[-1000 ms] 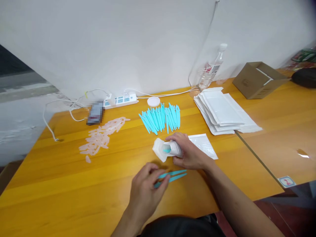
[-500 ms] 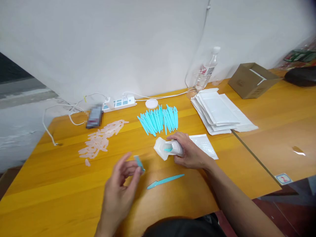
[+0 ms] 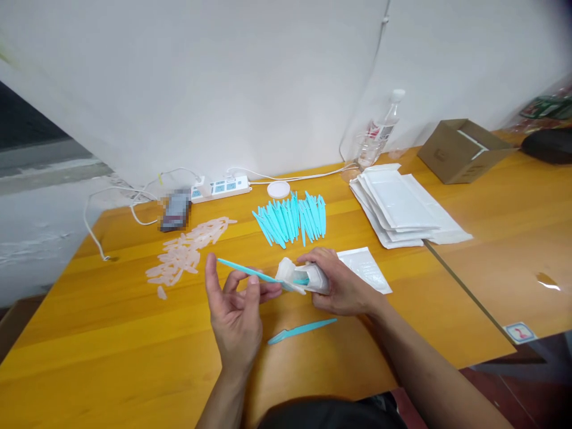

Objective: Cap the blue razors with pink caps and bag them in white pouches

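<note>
My left hand [image 3: 235,310] pinches a thin turquoise plastic stick [image 3: 245,271] between thumb and fingers. The stick's right end points into the open mouth of a white pouch [image 3: 297,276]. My right hand [image 3: 342,286] grips that pouch, which rests on the wooden table [image 3: 111,351] and shows turquoise pieces inside. Another turquoise stick [image 3: 301,330] lies loose on the table just in front of both hands. A flat white pouch [image 3: 366,268] lies under and right of my right hand.
Behind the hands lie a heap of turquoise sticks [image 3: 290,217], a scatter of pale pink caps [image 3: 185,253] at the left and a stack of white pouches [image 3: 400,205] at the right. A power strip [image 3: 218,187], white lid [image 3: 278,189], bottle [image 3: 379,128] and cardboard box [image 3: 462,149] line the back.
My left hand lifted one of the two sticks off the table, swung left with it, then brought it back up to the pouch mouth. The right hand stayed on the pouch.
</note>
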A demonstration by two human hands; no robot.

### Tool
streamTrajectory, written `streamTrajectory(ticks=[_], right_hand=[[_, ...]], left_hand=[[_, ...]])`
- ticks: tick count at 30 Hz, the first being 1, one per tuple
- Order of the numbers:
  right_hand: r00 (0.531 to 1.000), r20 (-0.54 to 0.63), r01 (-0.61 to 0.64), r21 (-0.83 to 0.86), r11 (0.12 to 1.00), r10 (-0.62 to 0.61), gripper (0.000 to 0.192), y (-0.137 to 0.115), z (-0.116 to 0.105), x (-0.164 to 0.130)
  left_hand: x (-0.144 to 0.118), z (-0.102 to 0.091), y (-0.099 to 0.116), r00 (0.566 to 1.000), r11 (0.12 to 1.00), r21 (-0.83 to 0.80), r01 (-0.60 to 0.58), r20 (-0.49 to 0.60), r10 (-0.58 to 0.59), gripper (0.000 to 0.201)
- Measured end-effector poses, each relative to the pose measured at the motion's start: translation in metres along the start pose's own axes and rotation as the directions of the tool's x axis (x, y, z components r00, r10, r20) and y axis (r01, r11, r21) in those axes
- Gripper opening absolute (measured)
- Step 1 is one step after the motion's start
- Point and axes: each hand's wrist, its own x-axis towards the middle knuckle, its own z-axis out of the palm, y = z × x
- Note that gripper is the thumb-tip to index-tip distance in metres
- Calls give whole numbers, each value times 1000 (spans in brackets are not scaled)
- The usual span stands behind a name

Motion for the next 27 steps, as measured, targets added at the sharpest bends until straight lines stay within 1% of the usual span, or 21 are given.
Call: streamTrajectory(ticks=[2, 5, 8, 9, 10, 11, 12, 13, 14, 15, 17, 18, 19, 20, 21, 22, 23, 24, 25, 26, 27], right_hand=[[1000, 4, -2, 5, 1000, 2, 68, 1, 0, 0], [1000, 7, -6, 12, 1000, 6, 69, 1, 0, 1], [1000, 4, -5, 20, 1000, 4, 69, 1, 0, 1], [1000, 2, -4, 25, 1000, 4, 70, 0, 0, 2], [1000, -1, -2, 32, 999, 2, 69, 0, 0, 2], [1000, -4, 2, 38, 999, -2, 68, -1, 1, 2], [1000, -3, 5, 42, 999, -5, 66, -1, 1, 3], [1000, -4, 8, 41, 999, -8, 64, -1, 1, 3], [1000, -3, 10, 36, 999, -10, 62, -1, 1, 3], [1000, 0, 10, 27, 1000, -10, 61, 0, 1, 3], [1000, 4, -1, 5, 1000, 1, 60, 1, -1, 2], [1000, 3, -8, -3, 1000, 8, 60, 1, -3, 2], [1000, 1, -13, -7, 1000, 13, 60, 2, -4, 1], [1000, -1, -17, -10, 1000, 17, 60, 2, -6, 1], [1000, -5, -20, -11, 1000, 20, 59, 2, -7, 1], [1000, -8, -21, -13, 1000, 20, 59, 2, -7, 0], [1000, -10, -19, -14, 1000, 19, 58, 1, -8, 0], [1000, -12, -18, -14, 1000, 18, 58, 1, -8, 0], [1000, -15, -16, -13, 1000, 16, 58, 1, -9, 0], [1000, -16, -14, -10, 1000, 14, 58, 1, -9, -1], [1000, -16, -13, -6, 1000, 13, 59, 1, -9, -1]], left_hand=[[5, -5, 3, 1000, 1000, 8, -13, -8, 13, 77], [11, -8, 7, 997, 999, -11, -47, -57, 46, 70], [9, -4, 5, 990, 996, 9, -87, -106, 87, 68], [7, -1, 2, 990, 993, 50, -103, -93, 107, 62], [3, 1, -2, 989, 984, 115, -135, -38, 140, 52], [-2, 2, -6, 981, 962, 195, -190, 65, 181, 40], [-6, 2, -11, 956, 926, 272, -263, 199, 214, 29], [-11, 0, -15, 916, 879, 335, -340, 329, 229, 23], [-15, -4, -18, 877, 831, 380, -406, 417, 238, 23], [-19, -9, -21, 859, 793, 415, -446, 447, 249, 25], [-25, -20, -24, 885, 764, 476, -437, 380, 269, 30], [-29, -24, -25, 893, 758, 495, -425, 365, 262, 30], [-32, -25, -25, 883, 748, 504, -431, 405, 236, 30], [-36, -24, -26, 849, 729, 509, -457, 495, 187, 30], [-40, -21, -27, 791, 701, 513, -496, 600, 121, 30], [-43, -16, -27, 723, 665, 513, -543, 688, 59, 29], [-46, -12, -28, 668, 627, 514, -586, 744, 14, 27], [-48, -9, -29, 634, 595, 512, -620, 774, -6, 23], [-48, -8, -29, 614, 580, 501, -642, 789, -2, 19], [-47, -10, -28, 598, 586, 478, -654, 802, 13, 19], [-44, -15, -26, 582, 614, 446, -651, 813, 26, 19]])
